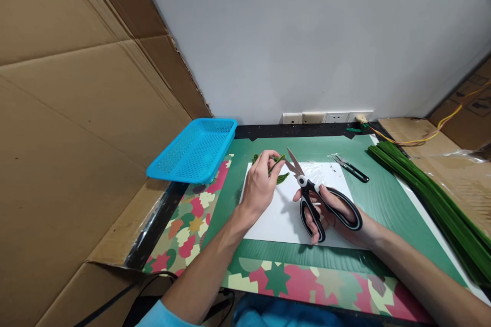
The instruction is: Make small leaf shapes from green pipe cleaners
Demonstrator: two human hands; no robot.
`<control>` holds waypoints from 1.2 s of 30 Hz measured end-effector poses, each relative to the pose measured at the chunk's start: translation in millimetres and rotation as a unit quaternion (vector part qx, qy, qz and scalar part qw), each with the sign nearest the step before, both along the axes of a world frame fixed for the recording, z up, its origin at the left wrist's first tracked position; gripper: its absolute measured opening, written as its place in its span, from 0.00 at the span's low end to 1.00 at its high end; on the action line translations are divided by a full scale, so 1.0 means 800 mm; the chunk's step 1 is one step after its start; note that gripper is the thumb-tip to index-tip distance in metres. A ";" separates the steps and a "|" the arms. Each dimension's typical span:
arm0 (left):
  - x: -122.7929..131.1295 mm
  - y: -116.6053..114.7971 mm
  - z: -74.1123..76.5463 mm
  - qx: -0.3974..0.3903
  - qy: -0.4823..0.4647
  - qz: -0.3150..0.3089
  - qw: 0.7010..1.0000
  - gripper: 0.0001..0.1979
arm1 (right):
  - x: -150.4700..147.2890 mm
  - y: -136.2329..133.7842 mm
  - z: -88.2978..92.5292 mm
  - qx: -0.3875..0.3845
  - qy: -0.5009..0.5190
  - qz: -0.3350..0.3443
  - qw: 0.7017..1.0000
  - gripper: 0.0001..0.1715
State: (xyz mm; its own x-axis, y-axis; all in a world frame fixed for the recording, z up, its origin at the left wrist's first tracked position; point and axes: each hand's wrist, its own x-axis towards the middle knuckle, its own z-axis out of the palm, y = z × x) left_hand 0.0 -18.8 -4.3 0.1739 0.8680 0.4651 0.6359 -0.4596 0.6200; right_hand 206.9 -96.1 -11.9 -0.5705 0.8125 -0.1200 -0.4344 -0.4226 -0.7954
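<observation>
My left hand [262, 176] pinches a small bent piece of green chenille stem [276, 164] between thumb and fingers, above a white sheet [268, 219]. More green loops [283, 179] show beside and below the fingertips; how they join is partly hidden. In my right hand [326, 212] is a large pair of scissors [303, 181] with black-and-white handles. Its blades stand apart and point up and left, their tips close to the green piece. My right thumb is through one handle loop, and fingers are through the other.
A blue perforated basket [192, 173] stands at the back left. Small black snips [352, 168] lie on the green mat [383, 204], near clear plastic film [316, 171]. Along the right edge lies a bundle of long green stems [429, 204]. Cardboard [95, 112] rises on the left.
</observation>
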 end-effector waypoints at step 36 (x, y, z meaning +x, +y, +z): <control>0.010 -0.008 0.004 -0.012 0.007 -0.048 0.999 0.07 | 0.005 0.004 -0.006 -0.057 0.116 0.020 0.991 0.34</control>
